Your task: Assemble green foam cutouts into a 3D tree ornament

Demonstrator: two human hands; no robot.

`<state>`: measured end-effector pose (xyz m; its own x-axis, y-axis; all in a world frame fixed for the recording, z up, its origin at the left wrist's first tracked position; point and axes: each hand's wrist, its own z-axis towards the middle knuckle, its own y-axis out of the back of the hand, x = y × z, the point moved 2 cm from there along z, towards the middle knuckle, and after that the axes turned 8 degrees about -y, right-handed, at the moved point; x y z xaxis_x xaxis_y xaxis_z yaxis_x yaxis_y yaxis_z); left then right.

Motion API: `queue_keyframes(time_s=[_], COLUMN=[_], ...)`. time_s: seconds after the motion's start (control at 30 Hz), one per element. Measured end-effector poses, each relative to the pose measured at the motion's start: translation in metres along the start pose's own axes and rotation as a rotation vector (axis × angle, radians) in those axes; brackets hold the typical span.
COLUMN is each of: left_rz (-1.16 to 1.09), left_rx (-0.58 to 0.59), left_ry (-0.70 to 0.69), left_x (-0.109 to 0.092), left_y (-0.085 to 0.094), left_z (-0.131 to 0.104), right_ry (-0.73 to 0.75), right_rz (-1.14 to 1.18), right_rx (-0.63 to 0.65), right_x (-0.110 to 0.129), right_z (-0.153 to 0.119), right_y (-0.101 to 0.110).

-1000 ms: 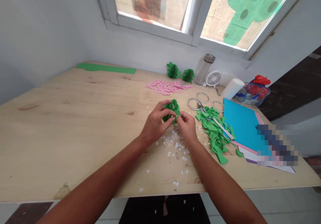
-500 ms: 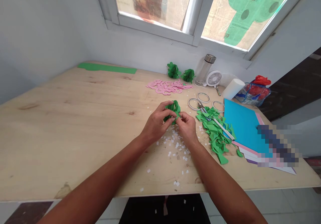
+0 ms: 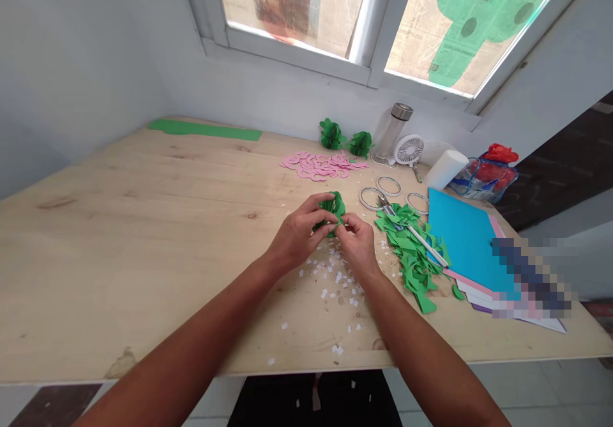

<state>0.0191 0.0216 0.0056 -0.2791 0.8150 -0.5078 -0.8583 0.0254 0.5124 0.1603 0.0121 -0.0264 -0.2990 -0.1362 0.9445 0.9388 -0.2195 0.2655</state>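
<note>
Between my two hands is a green layered paper piece (image 3: 337, 205), its folds fanned out, held just over the wooden table. My left hand (image 3: 301, 229) grips it from the left, thumb and fingers closed on its edge. My right hand (image 3: 355, 242) pinches its lower right edge with fingertips close to the left thumb. The fingers hide part of the paper. Small white paper bits (image 3: 338, 277) lie scattered beneath and in front of the hands. Two similar green paper shapes (image 3: 331, 134) stand by the wall, behind a spread of pink paper cutouts (image 3: 316, 166).
On the right, scissors (image 3: 385, 205) and a white pen-like stick (image 3: 426, 246) rest on green scraps (image 3: 414, 267). Tape rings (image 3: 388, 186), blue sheets (image 3: 467, 239), a glass bottle (image 3: 393, 132), a small fan (image 3: 408, 150) and a white roll (image 3: 446, 169) are nearby. A green strip (image 3: 205, 129) lies far left.
Hardly anything differs. Both hands keep their hold on the green paper piece, with only a very slight shift of the fingers and the view.
</note>
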Motion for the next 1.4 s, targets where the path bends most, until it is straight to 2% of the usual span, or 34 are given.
queue_keyframes(time_s=[0.33,0.6,0.8,1.13,1.4], left_rz=[-0.061,-0.008,0.053,0.129,0.126], left_rx=[0.049,0.058,0.015,-0.080,-0.055], left_ry=[0.017,0.063,0.028,0.002,0.065], left_x=[0.0017,-0.0003,-0.0015,-0.0009,-0.0027], left_y=[0.0020,0.0008,-0.0014,-0.0062,-0.0045], left_z=[0.0008,0.0004,-0.0001,-0.0033,-0.0031], right_ry=[0.017,-0.015,-0.056,0.005,-0.028], right_rz=[-0.044,-0.003,0.044,-0.048,0.031], right_rx=[-0.002,0.001,-0.025,-0.037,-0.031], right_x=[0.0012,0.0012,-0.0018,0.0032,0.0051], right_z=[-0.0011,-0.0005,0.0001,0.0002,-0.0012], right_y=[0.0002,-0.0004,-0.0008,0.0004,-0.0008])
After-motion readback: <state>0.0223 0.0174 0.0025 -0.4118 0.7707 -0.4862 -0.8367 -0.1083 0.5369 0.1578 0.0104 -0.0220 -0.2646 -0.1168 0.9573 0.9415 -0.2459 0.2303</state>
